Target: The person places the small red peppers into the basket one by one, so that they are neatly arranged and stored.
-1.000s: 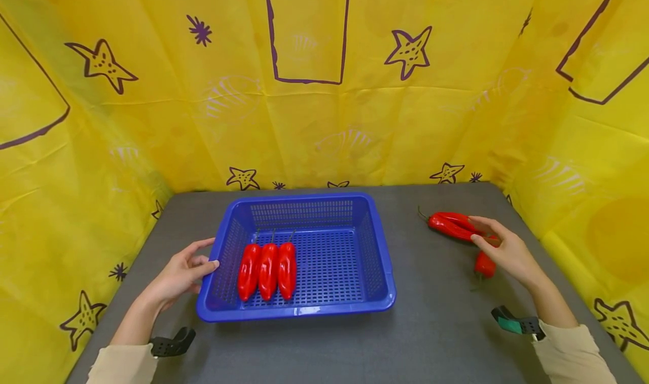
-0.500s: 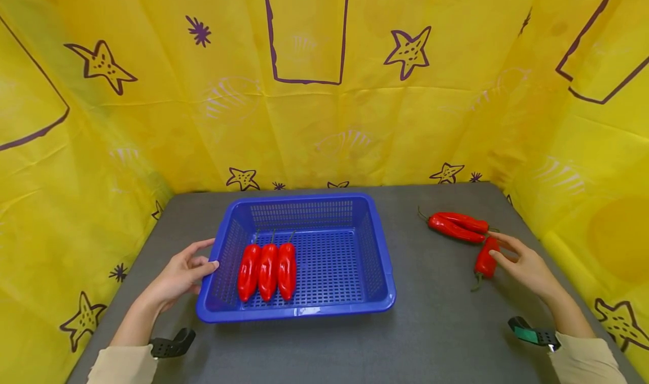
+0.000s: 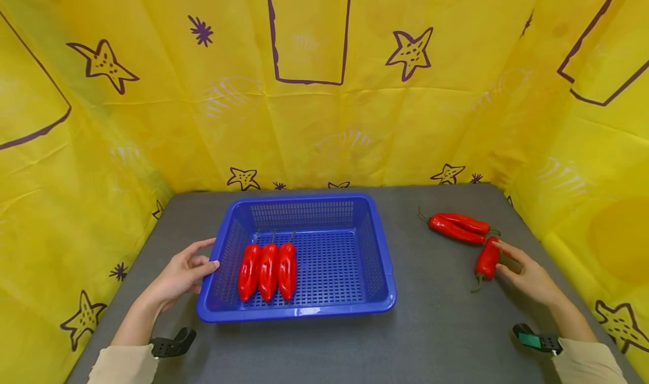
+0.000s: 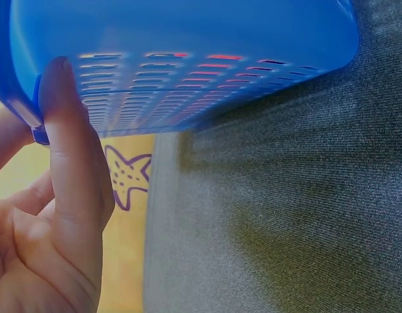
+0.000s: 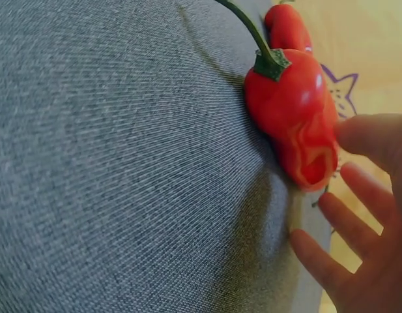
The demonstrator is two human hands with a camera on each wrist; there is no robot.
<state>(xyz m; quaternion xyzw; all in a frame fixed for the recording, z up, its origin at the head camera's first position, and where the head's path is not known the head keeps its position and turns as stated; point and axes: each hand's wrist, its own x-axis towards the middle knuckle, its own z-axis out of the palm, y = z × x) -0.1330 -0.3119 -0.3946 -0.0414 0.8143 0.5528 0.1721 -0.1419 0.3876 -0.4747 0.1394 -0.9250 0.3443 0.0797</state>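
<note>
A grey surface (image 3: 436, 339) bears a blue basket (image 3: 345, 309) left of centre, the left hand (image 3: 179, 268) holding its rim. Near the right edge, the right hand (image 3: 531, 280) spreads its fingers beside a red pepper (image 3: 487, 258); two peppers (image 3: 455, 230) lie behind, three peppers (image 3: 267, 272) in the basket.

The head camera looks forward and down from above the near side of the worktop (image 3: 431, 327), far enough back to take in both arms, the whole blue basket (image 3: 296, 312) and the yellow cloth (image 3: 314, 136) behind. The left wrist camera sits low and close behind the left hand (image 3: 185, 268), facing the basket's outer wall, with its picture turned sideways. The right wrist camera, also low, close and sideways, faces past the right hand (image 3: 529, 277) toward the nearest red pepper (image 3: 488, 258). The head view shares the basket and left hand with one wrist view, that pepper and the right hand with the other.
</note>
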